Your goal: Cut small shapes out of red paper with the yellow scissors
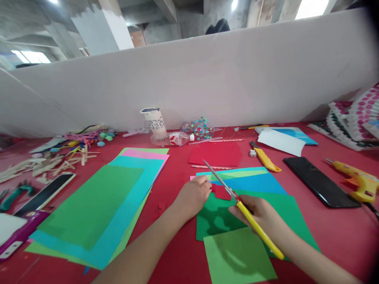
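Observation:
My left hand (194, 195) is closed around the edge of a small red paper piece (221, 192), holding it just above a stack of green and blue paper sheets (260, 205). My right hand (260, 215) grips yellow-handled scissors (237, 199). The blades point up and to the left, and they meet the red piece at its right side. A light green sheet (237, 256) lies nearest me, under my right forearm.
A fanned pile of green, teal and pink sheets (97, 209) lies left. A red sheet (216, 154), pencil, yellow utility knife (265, 157), black phone (319, 179) and yellow glue gun (358, 179) sit right. Craft sticks (38, 165), a cup (155, 122) and a white partition stand behind.

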Tool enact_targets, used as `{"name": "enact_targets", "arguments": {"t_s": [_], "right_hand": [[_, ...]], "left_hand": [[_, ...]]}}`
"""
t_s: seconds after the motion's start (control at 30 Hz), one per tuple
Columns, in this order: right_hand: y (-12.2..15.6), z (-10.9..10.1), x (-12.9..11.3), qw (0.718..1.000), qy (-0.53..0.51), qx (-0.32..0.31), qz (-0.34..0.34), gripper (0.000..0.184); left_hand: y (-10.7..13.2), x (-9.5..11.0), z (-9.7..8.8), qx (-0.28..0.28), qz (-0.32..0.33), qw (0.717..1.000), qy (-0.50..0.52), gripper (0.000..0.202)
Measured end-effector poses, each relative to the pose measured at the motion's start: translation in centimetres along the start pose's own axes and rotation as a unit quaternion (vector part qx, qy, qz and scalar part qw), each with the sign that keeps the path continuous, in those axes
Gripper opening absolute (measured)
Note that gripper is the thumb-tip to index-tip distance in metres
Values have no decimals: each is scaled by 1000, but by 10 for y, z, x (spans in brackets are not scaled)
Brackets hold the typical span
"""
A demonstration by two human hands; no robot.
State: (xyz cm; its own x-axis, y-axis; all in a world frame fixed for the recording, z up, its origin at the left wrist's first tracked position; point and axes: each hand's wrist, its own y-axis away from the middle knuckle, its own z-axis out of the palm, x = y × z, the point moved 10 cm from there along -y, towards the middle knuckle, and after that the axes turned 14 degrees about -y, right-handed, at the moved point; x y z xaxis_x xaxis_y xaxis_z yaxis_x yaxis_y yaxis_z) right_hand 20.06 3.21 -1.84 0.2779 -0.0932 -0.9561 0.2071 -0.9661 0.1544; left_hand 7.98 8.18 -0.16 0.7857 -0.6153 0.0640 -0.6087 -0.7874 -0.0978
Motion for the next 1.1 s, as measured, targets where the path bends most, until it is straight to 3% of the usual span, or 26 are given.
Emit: {"name": "enact_targets", "arguments": {"t_s": [0.23,0.37,0.53,0.6,0.7,0.83,0.9,0.97,1.1], "right_hand": [[2,-1,-4,1000,-2,7,-5,37],[3,-2,-4,1000,-8,10,-10,38],[0,-3,-8,999,-20,17,-19,37],[-1,-6,-10,999,-35,25,-25,37],[-1,-9,-10,997,-72,34,-15,36],[0,-2,-3,990,-136,10,28,30],[1,2,-1,985,-166,-6,43,26],[3,7,1,981,-186,-22,57,20],[7,11,2,978,-188,-41,76,8]], "left_hand": [[2,2,-4,30,1,999,42,18],[3,-5,-4,50,-39,994,93,24],[0,-18,-3,52,-92,977,187,4],[0,-20,-5,41,-106,964,240,8],[4,-13,-10,12,-114,938,326,21],[18,17,-9,-58,-106,904,410,26],[28,36,5,-145,-116,846,500,25],[33,48,12,-180,-125,802,555,25],[35,51,21,-177,-149,767,598,26]]}}
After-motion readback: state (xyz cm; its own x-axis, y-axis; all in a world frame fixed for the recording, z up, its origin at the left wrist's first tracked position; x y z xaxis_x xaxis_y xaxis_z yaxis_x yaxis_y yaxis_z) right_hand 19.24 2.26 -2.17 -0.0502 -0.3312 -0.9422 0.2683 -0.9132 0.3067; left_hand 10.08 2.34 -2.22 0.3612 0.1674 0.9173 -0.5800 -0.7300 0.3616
